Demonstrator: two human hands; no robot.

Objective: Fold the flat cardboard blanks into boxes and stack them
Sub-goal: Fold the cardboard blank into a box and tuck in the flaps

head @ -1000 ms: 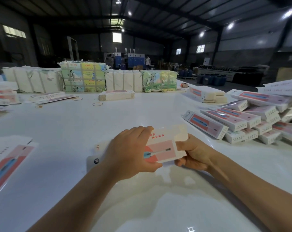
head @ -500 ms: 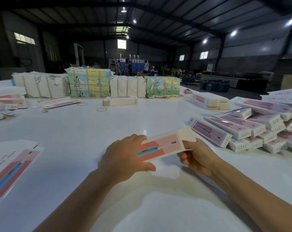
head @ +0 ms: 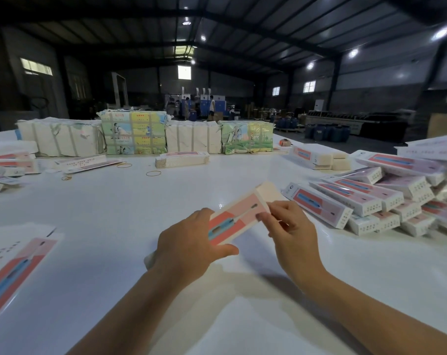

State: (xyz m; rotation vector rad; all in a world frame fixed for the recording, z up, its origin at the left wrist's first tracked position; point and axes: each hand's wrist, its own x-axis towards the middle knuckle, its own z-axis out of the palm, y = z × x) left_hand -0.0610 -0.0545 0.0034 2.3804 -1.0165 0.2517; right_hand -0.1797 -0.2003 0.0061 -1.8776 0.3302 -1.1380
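Observation:
I hold a pink and red cardboard blank [head: 239,216] with a blue toothbrush print above the white table [head: 115,213], tilted up to the right. My left hand [head: 189,248] grips its near left end, thumb under the lower edge. My right hand [head: 287,226] pinches its right part just below the plain cream end flap, which sticks up past my fingers. A heap of folded boxes [head: 358,198] of the same print lies at the right. More flat blanks [head: 15,267] lie at the near left edge.
Wrapped bundles of blanks [head: 132,133] line the table's far edge, with a small stack of flat blanks [head: 181,160] in front. Rubber bands [head: 153,173] lie loose on the far table. More boxes and blanks [head: 10,162] sit at the far left. People stand by machines far behind.
The blank has risen and tilted further up to the right. My right hand has shifted from under its right end to pinching it from the front near the flap.

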